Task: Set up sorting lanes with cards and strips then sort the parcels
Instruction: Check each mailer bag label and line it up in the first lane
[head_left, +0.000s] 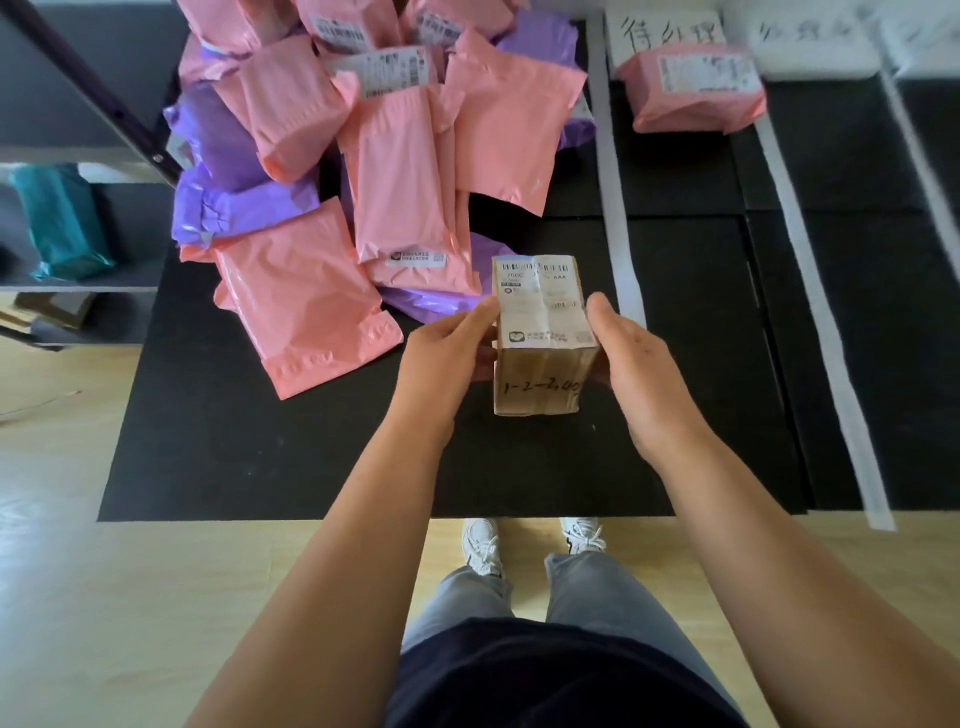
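At the centre of the frame the person is holding a small cardboard box (540, 332) above the black mat (701, 322), the left hand (447, 358) and right hand (636, 364) clamped on its opposite sides. A heap of pink and purple parcels (363, 171) is lying at upper left. Beyond a white strip (615, 208), one pink parcel (693, 91) is resting below a lettered card (665, 34) at upper right.

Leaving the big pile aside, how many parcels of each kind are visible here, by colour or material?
Cardboard box: 1
Pink bag: 1
Teal bag: 1
Total: 3
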